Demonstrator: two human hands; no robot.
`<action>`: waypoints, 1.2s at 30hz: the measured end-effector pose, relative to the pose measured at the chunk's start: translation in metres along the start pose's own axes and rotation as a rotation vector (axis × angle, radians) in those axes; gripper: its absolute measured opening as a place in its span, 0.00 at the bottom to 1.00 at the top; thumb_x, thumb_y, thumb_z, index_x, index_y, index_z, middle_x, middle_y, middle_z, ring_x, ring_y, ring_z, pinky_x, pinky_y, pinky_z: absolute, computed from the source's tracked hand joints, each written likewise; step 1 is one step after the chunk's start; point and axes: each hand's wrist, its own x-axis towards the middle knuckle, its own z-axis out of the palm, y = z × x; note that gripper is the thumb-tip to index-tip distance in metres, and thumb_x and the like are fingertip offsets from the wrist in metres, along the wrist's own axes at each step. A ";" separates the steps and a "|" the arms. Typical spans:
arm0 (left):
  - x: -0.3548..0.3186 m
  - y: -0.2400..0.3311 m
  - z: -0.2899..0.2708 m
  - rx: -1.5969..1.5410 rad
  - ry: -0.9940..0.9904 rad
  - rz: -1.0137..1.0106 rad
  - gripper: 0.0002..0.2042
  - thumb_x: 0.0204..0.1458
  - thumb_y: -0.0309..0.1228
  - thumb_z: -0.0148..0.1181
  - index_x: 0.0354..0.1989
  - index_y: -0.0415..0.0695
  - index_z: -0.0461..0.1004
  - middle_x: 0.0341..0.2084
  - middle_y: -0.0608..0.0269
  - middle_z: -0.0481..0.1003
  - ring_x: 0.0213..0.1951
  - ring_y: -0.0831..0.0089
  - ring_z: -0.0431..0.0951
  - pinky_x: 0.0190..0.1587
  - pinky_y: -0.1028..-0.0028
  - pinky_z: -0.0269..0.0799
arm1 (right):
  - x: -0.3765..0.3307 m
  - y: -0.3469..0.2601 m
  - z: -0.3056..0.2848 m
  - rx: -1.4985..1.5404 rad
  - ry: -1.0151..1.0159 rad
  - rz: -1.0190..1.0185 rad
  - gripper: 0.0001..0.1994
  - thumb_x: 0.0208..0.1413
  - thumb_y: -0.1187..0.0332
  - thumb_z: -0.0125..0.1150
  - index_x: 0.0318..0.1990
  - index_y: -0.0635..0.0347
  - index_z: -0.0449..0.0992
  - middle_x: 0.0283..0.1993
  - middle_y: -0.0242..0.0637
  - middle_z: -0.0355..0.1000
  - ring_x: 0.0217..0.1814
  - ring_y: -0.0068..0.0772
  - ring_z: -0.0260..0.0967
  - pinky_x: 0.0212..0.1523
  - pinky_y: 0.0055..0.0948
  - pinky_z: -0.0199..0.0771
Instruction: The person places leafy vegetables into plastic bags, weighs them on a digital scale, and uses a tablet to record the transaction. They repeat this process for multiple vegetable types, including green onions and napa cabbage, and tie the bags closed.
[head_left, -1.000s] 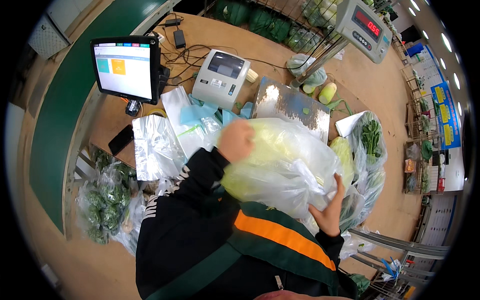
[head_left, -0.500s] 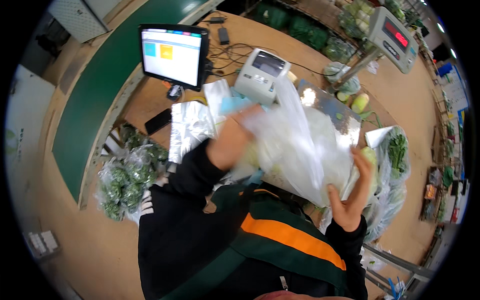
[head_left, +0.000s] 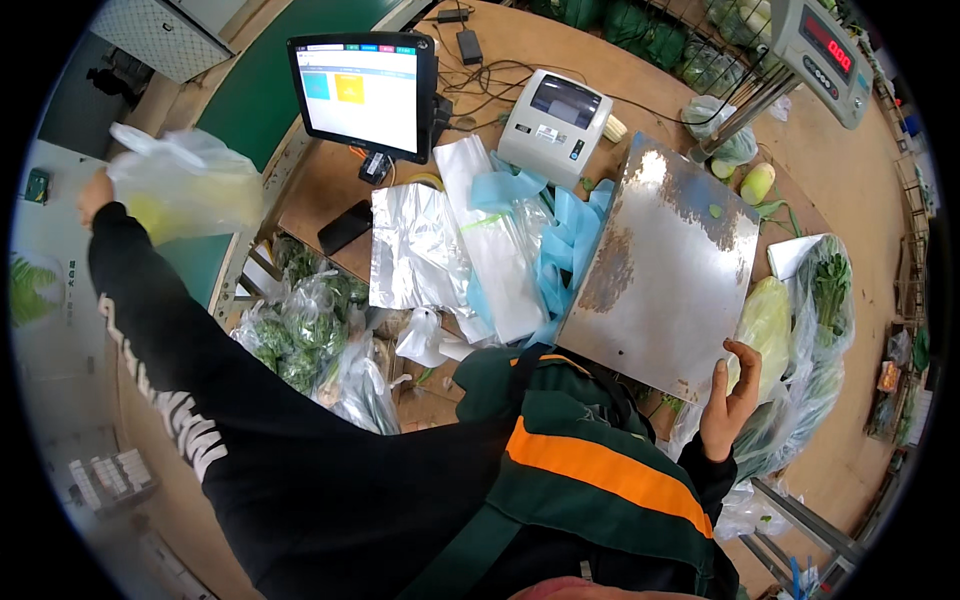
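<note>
At the upper left of the frame, the clear plastic bag (head_left: 185, 190) showed pale yellow-green through its film. The sleeve (head_left: 180, 370) reaching to it was black with white lettering, and the vest (head_left: 590, 480) at the lower centre was dark green crossed by one orange stripe. The tabletop (head_left: 850, 190) was light brown. On it, the scale plate (head_left: 665, 270) was dull silver with darker blotches, the label printer (head_left: 555, 125) pale grey, and the monitor (head_left: 362, 92) black-framed with a white screen bearing a teal and a yellow tile. Silver foil bags (head_left: 415, 245) lay beside light blue bags (head_left: 565, 225). The cabbage (head_left: 765, 320) at right was yellow-green.
</note>
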 end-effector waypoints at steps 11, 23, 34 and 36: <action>-0.744 0.051 0.043 -0.730 -1.227 0.263 0.08 0.52 0.30 0.55 0.28 0.44 0.81 0.27 0.56 0.81 0.35 0.63 0.82 0.41 0.65 0.75 | -0.019 0.002 0.009 -0.335 -0.076 0.047 0.06 0.62 0.80 0.53 0.43 0.68 0.76 0.44 0.46 0.74 0.48 0.46 0.73 0.54 0.36 0.71; -0.874 0.052 -0.001 -0.753 -1.686 1.018 0.20 0.56 0.40 0.61 0.50 0.39 0.70 0.36 0.46 0.79 0.39 0.52 0.82 0.41 0.61 0.75 | -0.167 0.204 -0.119 -1.001 0.021 1.428 0.69 0.32 0.47 0.83 0.76 0.56 0.36 0.71 0.58 0.52 0.73 0.59 0.51 0.68 0.58 0.56; -0.881 0.355 -0.377 -1.516 -0.816 2.192 0.39 0.42 0.42 0.75 0.61 0.37 0.65 0.59 0.46 0.66 0.61 0.48 0.65 0.62 0.54 0.61 | -0.280 0.170 -0.167 -0.806 -0.039 1.194 0.30 0.49 0.41 0.68 0.40 0.64 0.81 0.38 0.51 0.77 0.38 0.54 0.76 0.42 0.46 0.76; -0.954 0.373 -0.416 -1.538 -0.832 2.171 0.51 0.36 0.45 0.77 0.68 0.34 0.56 0.67 0.45 0.57 0.67 0.51 0.58 0.65 0.56 0.58 | -0.294 0.157 -0.174 -0.722 0.149 0.929 0.24 0.50 0.47 0.70 0.31 0.65 0.82 0.24 0.51 0.74 0.27 0.56 0.74 0.31 0.47 0.73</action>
